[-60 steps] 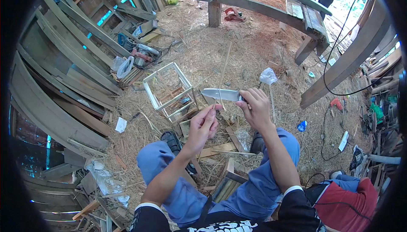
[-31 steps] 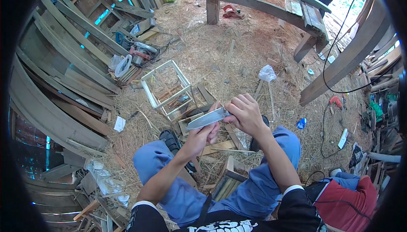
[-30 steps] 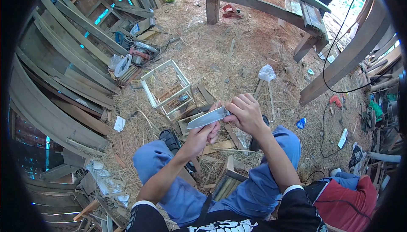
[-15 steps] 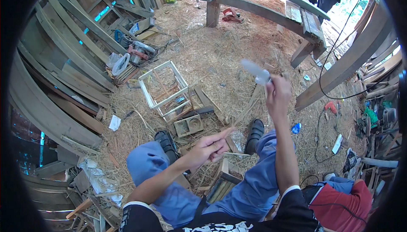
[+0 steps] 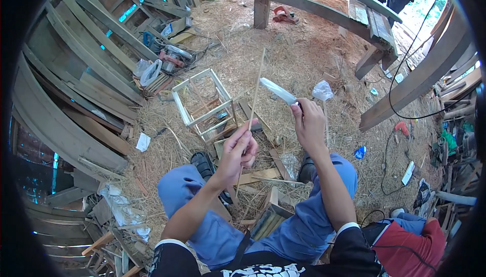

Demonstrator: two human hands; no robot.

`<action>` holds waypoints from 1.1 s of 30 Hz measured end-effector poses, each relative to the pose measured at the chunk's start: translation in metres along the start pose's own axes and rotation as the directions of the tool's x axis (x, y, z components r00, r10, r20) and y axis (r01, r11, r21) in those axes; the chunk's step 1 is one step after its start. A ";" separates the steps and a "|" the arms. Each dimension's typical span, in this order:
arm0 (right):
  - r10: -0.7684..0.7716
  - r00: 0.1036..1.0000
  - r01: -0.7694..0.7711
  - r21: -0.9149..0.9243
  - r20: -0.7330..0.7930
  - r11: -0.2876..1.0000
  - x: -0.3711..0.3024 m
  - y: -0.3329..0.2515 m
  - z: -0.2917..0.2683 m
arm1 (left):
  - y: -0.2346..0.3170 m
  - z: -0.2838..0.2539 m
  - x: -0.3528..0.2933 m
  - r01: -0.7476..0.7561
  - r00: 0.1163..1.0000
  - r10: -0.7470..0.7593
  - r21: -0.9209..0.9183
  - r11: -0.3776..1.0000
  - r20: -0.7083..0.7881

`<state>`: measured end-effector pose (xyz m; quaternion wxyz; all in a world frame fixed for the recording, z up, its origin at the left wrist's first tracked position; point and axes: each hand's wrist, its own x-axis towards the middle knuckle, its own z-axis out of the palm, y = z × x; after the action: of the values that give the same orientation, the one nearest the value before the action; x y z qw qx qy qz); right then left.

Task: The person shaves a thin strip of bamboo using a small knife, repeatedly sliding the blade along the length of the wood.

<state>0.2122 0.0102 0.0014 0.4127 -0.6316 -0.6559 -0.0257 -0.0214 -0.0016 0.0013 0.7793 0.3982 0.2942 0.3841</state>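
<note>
My left hand (image 5: 237,154) is closed round a thin wooden stick (image 5: 257,82), which stands nearly upright above the fist, its lower end showing below it. In my right hand (image 5: 310,125) is a knife (image 5: 278,90) with a pale, wide blade. The blade points up and left, its tip close to the stick's upper part; whether they touch I cannot tell. My fingers hide most of the knife's handle. Beyond my hands, a small open frame of pale wood strips (image 5: 202,97) stands on the straw-strewn ground.
Wood offcuts and an open wooden box (image 5: 274,211) lie between my feet. Power tools (image 5: 172,56) lie at the left beside stacked boards (image 5: 76,100). A plank bench (image 5: 324,8) stands ahead. A person in red (image 5: 410,244) sits at lower right; another stands behind the bench.
My right hand has come down and left with the knife, its blade now near the stick. My left hand has turned, bringing the stick more upright. The view has shifted slightly.
</note>
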 end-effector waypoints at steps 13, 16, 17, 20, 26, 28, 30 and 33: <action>-0.122 0.992 0.105 0.272 0.044 0.956 -0.017 -0.014 0.014 | -0.005 -0.006 0.006 -0.093 0.995 0.089 -0.096 0.991 -0.050; -0.318 0.933 0.270 0.258 0.169 0.928 -0.017 -0.025 0.015 | -0.002 0.001 0.004 -0.094 0.992 0.089 -0.058 0.994 -0.087; -0.317 0.933 0.269 0.257 0.168 0.928 -0.017 -0.028 0.015 | -0.004 0.001 0.004 -0.093 0.992 0.088 -0.058 0.994 -0.086; -0.371 0.907 0.317 0.255 0.200 0.913 -0.018 -0.035 0.015 | -0.008 0.001 0.001 -0.099 0.992 0.099 0.001 0.995 -0.081; -0.457 0.861 0.433 0.151 0.221 0.889 -0.010 -0.027 0.010 | -0.008 0.001 -0.003 -0.073 0.994 0.073 0.011 0.997 -0.077; -0.458 0.863 0.440 0.132 0.211 0.889 -0.010 -0.026 0.008 | -0.007 -0.001 -0.007 -0.044 0.996 0.044 -0.005 0.999 -0.074; -0.460 0.864 0.446 0.111 0.204 0.888 -0.010 -0.024 0.006 | -0.005 -0.001 -0.008 -0.015 0.997 0.013 -0.025 1.000 -0.071; -0.465 0.869 0.466 0.040 0.170 0.884 -0.008 -0.022 0.003 | -0.003 -0.001 -0.006 0.030 0.998 -0.029 0.007 1.000 -0.062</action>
<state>0.1912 0.0013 0.0057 0.3345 -0.4552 -0.8222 -0.0695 -0.0246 -0.0072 -0.0010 0.7738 0.3848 0.3257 0.3836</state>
